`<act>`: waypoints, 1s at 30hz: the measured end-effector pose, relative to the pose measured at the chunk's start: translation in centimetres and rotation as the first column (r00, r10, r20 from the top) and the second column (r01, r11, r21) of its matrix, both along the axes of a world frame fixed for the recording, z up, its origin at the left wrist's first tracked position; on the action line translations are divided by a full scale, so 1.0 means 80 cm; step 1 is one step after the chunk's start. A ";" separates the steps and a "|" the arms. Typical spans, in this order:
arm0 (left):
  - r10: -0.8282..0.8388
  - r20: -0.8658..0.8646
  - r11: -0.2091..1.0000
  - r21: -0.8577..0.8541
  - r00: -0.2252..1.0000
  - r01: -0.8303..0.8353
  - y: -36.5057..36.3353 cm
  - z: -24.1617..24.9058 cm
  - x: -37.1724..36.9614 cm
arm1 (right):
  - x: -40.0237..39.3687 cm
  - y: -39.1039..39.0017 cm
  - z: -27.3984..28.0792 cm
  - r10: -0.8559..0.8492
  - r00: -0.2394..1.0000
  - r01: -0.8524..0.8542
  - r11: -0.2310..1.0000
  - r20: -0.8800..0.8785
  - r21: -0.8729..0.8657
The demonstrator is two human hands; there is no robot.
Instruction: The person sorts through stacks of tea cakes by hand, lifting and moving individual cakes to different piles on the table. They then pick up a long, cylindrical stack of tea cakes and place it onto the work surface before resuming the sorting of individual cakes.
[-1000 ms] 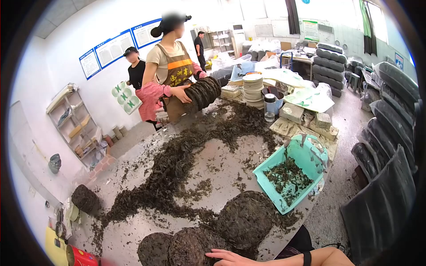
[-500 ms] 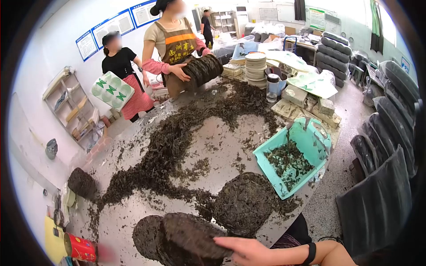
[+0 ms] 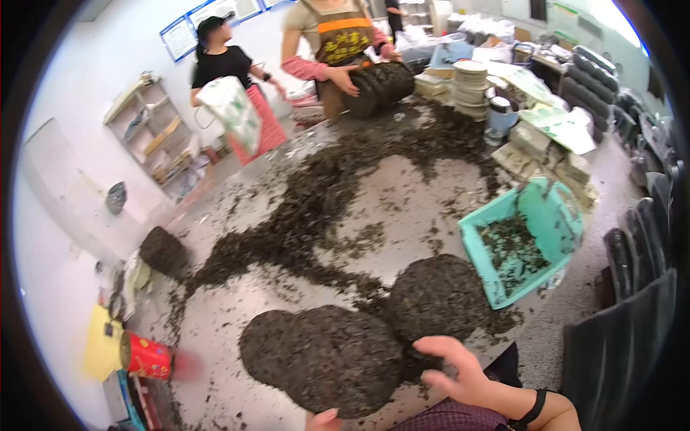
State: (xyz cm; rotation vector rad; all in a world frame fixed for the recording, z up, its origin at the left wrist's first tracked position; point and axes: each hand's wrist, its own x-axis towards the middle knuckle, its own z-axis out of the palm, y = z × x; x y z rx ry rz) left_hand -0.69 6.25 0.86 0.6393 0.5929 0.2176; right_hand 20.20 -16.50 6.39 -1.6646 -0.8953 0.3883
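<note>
A broad round cake of pressed dark leaves lies in front of me, overlapping a second dark cake on its left. Only the fingertips of my left hand show, touching the near edge of the broad cake; the rest is out of frame. My right hand is open beside that cake's right edge, thumb and fingers apart with nothing between them. Just beyond it rests another round dark cake on the table.
Loose dark leaves spread over the table. A turquoise scoop tray sits at right, a red tin at left. Across the table a person in an apron holds a stack of dark cakes; another person carries a white-green sheet.
The broad cake has gone from tilted to lying with its face up. My right hand has come off it and opened, and left fingertips have appeared. The view has shifted.
</note>
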 end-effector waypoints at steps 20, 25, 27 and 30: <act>-0.319 -0.211 0.652 0.659 0.924 0.376 -0.029 0.025 0.046 | -0.034 0.077 0.028 0.319 0.947 -0.315 0.944 0.024 -0.097; -0.316 -0.239 0.662 0.638 0.918 0.394 -0.019 -0.009 0.026 | -0.035 0.076 0.024 0.370 0.928 -0.370 0.911 -0.039 -0.180; -0.284 -0.229 0.695 0.619 0.931 0.365 -0.018 -0.019 0.015 | -0.034 0.074 0.024 0.374 0.927 -0.368 0.916 0.011 -0.160; -0.254 -0.166 0.788 0.535 0.953 0.303 -0.018 -0.022 0.011 | -0.032 0.071 0.031 0.331 0.941 -0.323 0.940 0.068 -0.109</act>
